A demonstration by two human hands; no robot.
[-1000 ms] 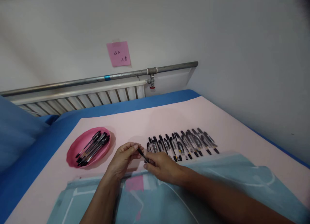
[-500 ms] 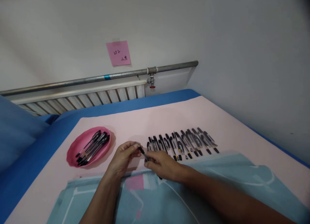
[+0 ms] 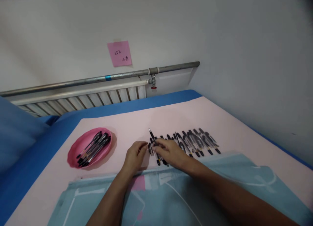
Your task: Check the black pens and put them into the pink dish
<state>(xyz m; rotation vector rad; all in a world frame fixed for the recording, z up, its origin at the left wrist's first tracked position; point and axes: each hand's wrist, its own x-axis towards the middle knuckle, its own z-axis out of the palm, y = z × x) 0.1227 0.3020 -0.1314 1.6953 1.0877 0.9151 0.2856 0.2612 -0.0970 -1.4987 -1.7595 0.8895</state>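
Note:
An uncapped pen [image 3: 151, 133] with a black grip slants up and to the left from my right hand [image 3: 168, 151], whose thumb and fingers are closed around its barrel. My left hand [image 3: 135, 156] is beside the left end of the row, fingers slightly apart and curved, their tips close to a dark pen cap [image 3: 150, 147]. Whether they touch it is unclear. Several clear-barrelled pen parts with black ends [image 3: 195, 143] lie side by side on the pink sheet [image 3: 132, 125], some hidden by my right hand. Assembled black pens [image 3: 94, 149] are piled in a pink oval bowl [image 3: 73, 147].
A light-blue patterned cloth [image 3: 97, 193] lies along the near edge, under my forearms. A blue cover [image 3: 137, 104] borders the sheet. Behind are a white radiator [image 3: 105, 97] and a metal pipe [image 3: 85, 81]; a pink note [image 3: 119, 53] is taped to the wall.
Both hands have moved right and apart, onto the row's left end. My left hand has let go of the pen, which my right hand now holds with its bare tip upward.

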